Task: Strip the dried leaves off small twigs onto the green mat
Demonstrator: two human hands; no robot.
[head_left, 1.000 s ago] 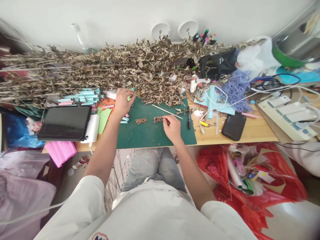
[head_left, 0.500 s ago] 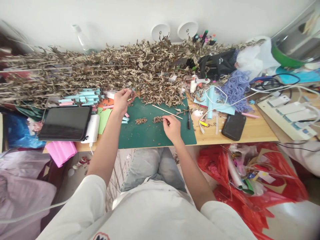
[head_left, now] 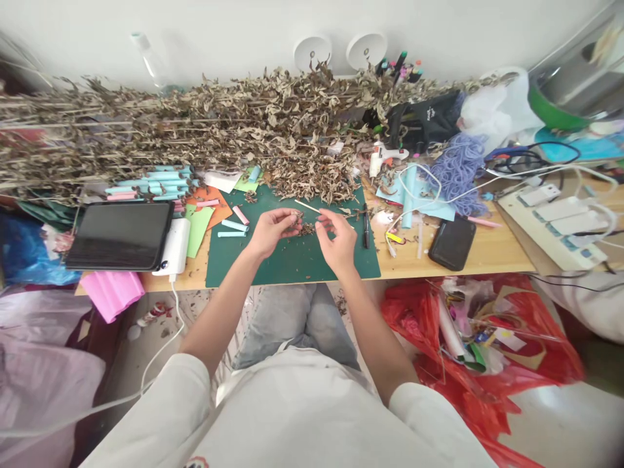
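Observation:
My left hand [head_left: 275, 232] is over the green cutting mat [head_left: 292, 263], its fingers pinched on what looks like a bit of dried leaf. Just to its right, my right hand [head_left: 337, 242] has thumb and fingertips close together; whatever is between them is too small to make out. A small heap of crumbled dried leaves [head_left: 307, 229] lies on the mat between my hands. Behind it a thin wooden stick [head_left: 308, 207] lies slanting, partly hidden by my right hand. Loose dried leaves [head_left: 316, 182] are piled along the mat's back edge.
Rolled paper tubes [head_left: 234, 225] lie on the mat's left, near a black tablet [head_left: 121, 235] and a white power bank [head_left: 174, 247]. On the right are a black pen [head_left: 366, 227], a glue gun [head_left: 385, 157], purple cord [head_left: 458, 175] and a power strip [head_left: 560, 224]. Dried stalks [head_left: 170, 130] line the back.
My left hand has come from the leaf pile at the mat's back edge toward my right hand, uncovering paper tubes on the left. My right hand has lifted slightly off the crumbled heap.

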